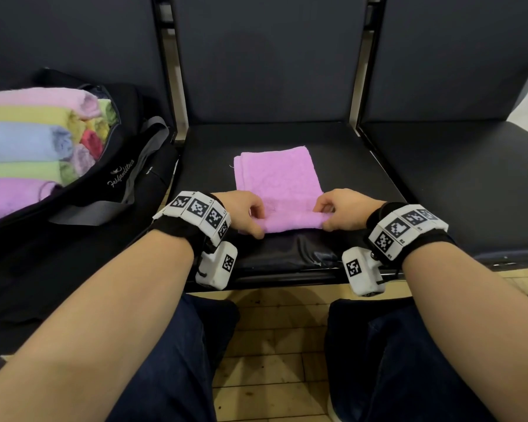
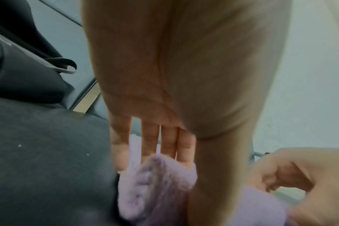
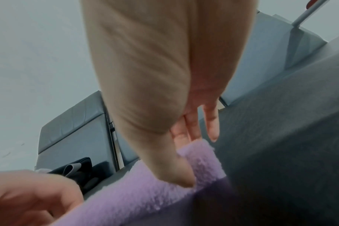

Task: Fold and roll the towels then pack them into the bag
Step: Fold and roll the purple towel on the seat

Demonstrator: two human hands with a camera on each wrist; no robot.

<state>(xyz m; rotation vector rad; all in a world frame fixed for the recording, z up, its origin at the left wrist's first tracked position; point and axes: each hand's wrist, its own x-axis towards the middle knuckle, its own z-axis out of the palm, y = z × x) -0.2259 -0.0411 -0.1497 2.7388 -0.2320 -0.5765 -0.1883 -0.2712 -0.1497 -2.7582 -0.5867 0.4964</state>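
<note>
A pink-purple towel [image 1: 278,175] lies folded in a long strip on the middle black seat [image 1: 363,166]. Its near end is turned over into a short roll [image 1: 293,222]. My left hand [image 1: 255,222] pinches the roll's left end, fingers [image 2: 168,145] on top and thumb in front. At the roll's right end my right hand [image 1: 326,216] pinches it the same way, with its thumb [image 3: 176,171] pressed into the pile of the towel [image 3: 135,195]. The black bag [image 1: 125,178] lies unzipped on the left seat, holding several rolled towels [image 1: 28,141] in pastel colours.
The bag's grey strap [image 1: 141,166] hangs toward the gap between the seats. A third black seat [image 1: 457,184] is on the right. Seat backs rise behind. My knees and a wooden floor [image 1: 275,345] are below the seat's front edge.
</note>
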